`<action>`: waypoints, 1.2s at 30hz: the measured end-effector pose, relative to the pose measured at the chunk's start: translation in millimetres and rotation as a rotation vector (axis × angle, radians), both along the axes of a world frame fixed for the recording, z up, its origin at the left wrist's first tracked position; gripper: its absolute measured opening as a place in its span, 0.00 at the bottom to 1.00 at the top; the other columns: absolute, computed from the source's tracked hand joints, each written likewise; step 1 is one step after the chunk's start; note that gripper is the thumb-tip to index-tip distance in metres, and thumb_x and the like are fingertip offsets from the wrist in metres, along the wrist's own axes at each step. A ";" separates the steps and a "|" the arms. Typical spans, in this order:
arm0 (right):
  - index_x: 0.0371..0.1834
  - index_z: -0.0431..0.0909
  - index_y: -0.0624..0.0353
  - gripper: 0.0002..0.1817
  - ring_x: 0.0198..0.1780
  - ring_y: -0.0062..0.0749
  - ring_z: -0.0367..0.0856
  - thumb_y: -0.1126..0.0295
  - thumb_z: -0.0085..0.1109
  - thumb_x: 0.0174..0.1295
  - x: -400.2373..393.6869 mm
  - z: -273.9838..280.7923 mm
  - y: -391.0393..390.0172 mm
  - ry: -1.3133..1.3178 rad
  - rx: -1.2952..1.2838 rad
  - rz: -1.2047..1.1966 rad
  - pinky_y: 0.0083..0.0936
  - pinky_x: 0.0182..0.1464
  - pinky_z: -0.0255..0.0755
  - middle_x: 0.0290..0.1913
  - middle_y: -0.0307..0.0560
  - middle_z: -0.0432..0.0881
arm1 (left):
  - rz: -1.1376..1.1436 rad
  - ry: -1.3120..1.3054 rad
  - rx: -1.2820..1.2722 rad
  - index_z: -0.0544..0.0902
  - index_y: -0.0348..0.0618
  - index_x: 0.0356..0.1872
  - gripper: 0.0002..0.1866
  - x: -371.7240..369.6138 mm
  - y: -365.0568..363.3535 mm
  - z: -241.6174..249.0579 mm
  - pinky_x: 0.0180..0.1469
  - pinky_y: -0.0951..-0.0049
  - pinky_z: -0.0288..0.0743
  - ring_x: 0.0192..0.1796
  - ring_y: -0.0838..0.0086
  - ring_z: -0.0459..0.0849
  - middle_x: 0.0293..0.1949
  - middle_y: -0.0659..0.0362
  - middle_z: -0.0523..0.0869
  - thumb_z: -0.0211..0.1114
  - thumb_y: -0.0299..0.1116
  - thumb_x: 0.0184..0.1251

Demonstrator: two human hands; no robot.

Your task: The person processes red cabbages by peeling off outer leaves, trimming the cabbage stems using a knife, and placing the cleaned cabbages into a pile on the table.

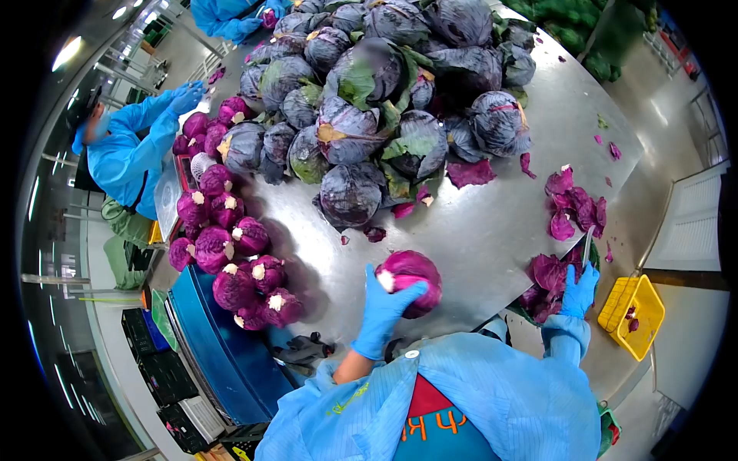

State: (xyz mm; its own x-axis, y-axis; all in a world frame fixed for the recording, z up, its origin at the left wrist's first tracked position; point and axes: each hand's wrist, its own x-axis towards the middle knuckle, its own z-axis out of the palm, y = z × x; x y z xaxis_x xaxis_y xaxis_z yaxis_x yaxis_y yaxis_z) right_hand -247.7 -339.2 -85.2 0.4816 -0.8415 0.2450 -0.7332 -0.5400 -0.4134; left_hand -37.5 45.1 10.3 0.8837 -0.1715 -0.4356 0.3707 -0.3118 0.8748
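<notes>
A trimmed red cabbage [415, 286] with a pale cut stem rests in my gloved left hand [386, 311], over the near edge of the steel table [477, 253]. My gloved right hand [580, 292] is closed on a knife [587, 247], its blade pointing away from me. Beside that hand, loose purple leaves [547, 276] fill a container at the table's corner. Several peeled cabbages [214, 250] are piled to the left. A large heap of untrimmed cabbages [350, 196] with dark outer leaves covers the far middle.
More purple leaves [576, 206] lie on the table at the right. A yellow basket [634, 315] stands on the floor at the right. Blue bins [223, 346] are at the left. A co-worker in a blue gown [127, 161] stands at the left, another at the far end.
</notes>
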 end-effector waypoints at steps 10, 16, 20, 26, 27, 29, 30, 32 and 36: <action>0.31 0.78 0.55 0.23 0.33 0.54 0.81 0.46 0.49 0.70 81.9 89.1 161.5 0.038 0.555 0.700 0.46 0.37 0.74 0.29 0.54 0.79 | -0.586 -0.599 0.570 0.51 0.25 0.70 0.69 -26.2 -48.4 17.5 0.71 0.47 0.53 0.70 0.41 0.59 0.67 0.33 0.62 0.81 0.60 0.34; 0.27 0.78 0.55 0.26 0.34 0.52 0.82 0.43 0.49 0.68 88.8 88.2 179.4 0.172 0.745 0.820 0.43 0.37 0.74 0.29 0.53 0.81 | -0.550 -0.548 0.483 0.51 0.27 0.70 0.67 -18.2 -43.8 12.0 0.69 0.47 0.55 0.67 0.42 0.63 0.65 0.35 0.63 0.82 0.56 0.34; 0.29 0.80 0.54 0.26 0.33 0.53 0.82 0.42 0.49 0.67 96.3 87.5 167.2 0.247 0.694 0.861 0.44 0.37 0.75 0.28 0.53 0.82 | -0.575 -0.582 0.483 0.52 0.27 0.70 0.66 -16.6 -47.2 11.7 0.68 0.47 0.56 0.65 0.43 0.65 0.64 0.36 0.65 0.82 0.55 0.32; 0.32 0.81 0.54 0.28 0.35 0.54 0.82 0.39 0.47 0.67 112.5 70.3 146.5 0.302 0.743 0.986 0.45 0.38 0.76 0.31 0.55 0.83 | -0.553 -0.551 0.533 0.53 0.27 0.69 0.67 -15.2 -52.2 9.8 0.67 0.47 0.59 0.64 0.43 0.66 0.64 0.36 0.65 0.82 0.54 0.29; 0.32 0.82 0.55 0.27 0.33 0.54 0.82 0.40 0.48 0.67 114.9 69.5 145.6 0.260 0.741 0.997 0.44 0.37 0.75 0.30 0.55 0.83 | -0.547 -0.554 0.540 0.54 0.27 0.69 0.66 -15.0 -52.9 10.2 0.67 0.48 0.60 0.63 0.43 0.66 0.63 0.36 0.66 0.82 0.53 0.29; 0.31 0.82 0.57 0.27 0.30 0.54 0.81 0.42 0.50 0.68 119.8 70.2 144.1 0.178 0.733 1.019 0.43 0.35 0.74 0.28 0.56 0.82 | -0.534 -0.561 0.549 0.54 0.27 0.68 0.65 -14.7 -55.3 10.7 0.65 0.48 0.62 0.61 0.43 0.68 0.61 0.37 0.67 0.82 0.53 0.29; 0.31 0.82 0.57 0.27 0.30 0.54 0.81 0.43 0.50 0.68 123.1 69.0 142.3 0.215 0.701 1.020 0.43 0.35 0.74 0.28 0.56 0.82 | -0.523 -0.543 0.544 0.55 0.27 0.67 0.65 -13.8 -58.1 13.2 0.64 0.48 0.63 0.60 0.44 0.69 0.60 0.38 0.68 0.82 0.53 0.29; 0.32 0.83 0.58 0.27 0.31 0.55 0.81 0.43 0.50 0.68 130.5 67.3 140.8 0.288 0.640 1.025 0.44 0.36 0.74 0.28 0.57 0.82 | -0.499 -0.506 0.536 0.56 0.27 0.66 0.63 -11.8 -62.4 19.5 0.63 0.49 0.64 0.58 0.45 0.70 0.58 0.40 0.70 0.82 0.52 0.29; 0.32 0.83 0.57 0.30 0.33 0.55 0.82 0.40 0.47 0.68 140.5 80.8 143.0 0.386 0.760 0.944 0.45 0.38 0.75 0.29 0.56 0.83 | -0.517 -0.442 0.558 0.55 0.26 0.67 0.65 -8.1 -64.1 22.1 0.64 0.50 0.64 0.61 0.45 0.69 0.59 0.38 0.68 0.82 0.54 0.29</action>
